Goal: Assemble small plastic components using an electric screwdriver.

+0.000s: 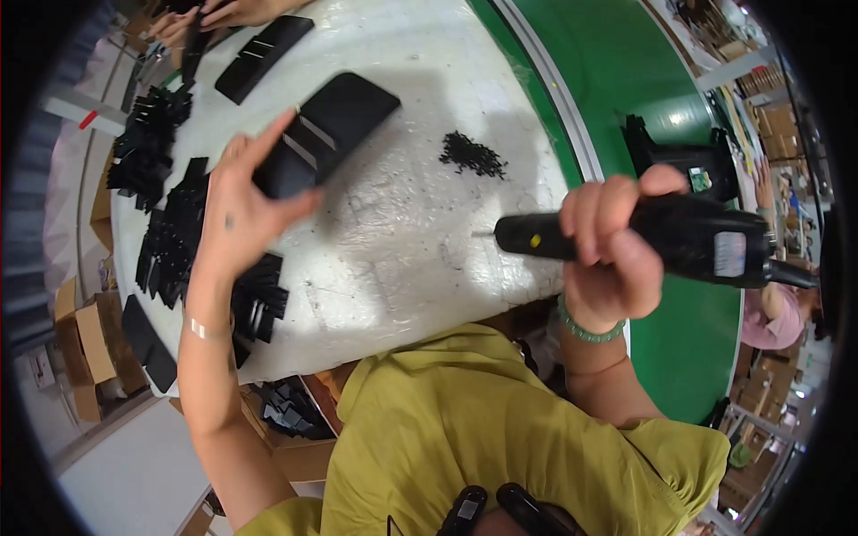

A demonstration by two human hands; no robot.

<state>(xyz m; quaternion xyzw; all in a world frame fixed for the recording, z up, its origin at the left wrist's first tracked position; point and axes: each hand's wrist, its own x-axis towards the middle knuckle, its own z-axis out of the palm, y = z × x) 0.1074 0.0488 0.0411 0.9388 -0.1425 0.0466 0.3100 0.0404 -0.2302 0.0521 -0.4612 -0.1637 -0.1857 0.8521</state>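
Note:
My left hand (246, 201) grips the near end of a black rectangular plastic housing (351, 109), fingers along one edge and thumb along the other. Two pale strips cross the housing, which lies tilted over the white worktop (393, 259). In my right hand (612, 241) is a black corded electric screwdriver (706, 239), fingers wrapped around its body. Its thin bit points left over the worktop, apart from the housing. Between the housing and the screwdriver lies a loose pile of tiny black screws (472, 154).
Heaps of black plastic parts (174, 237) line the worktop's left side. Another black housing (264, 58) lies near a co-worker's hands (228, 12) at the far left. To the right runs a green conveyor belt (688, 344) carrying a black frame (693, 165) with a small circuit board. Cardboard boxes (94, 344) stand at left.

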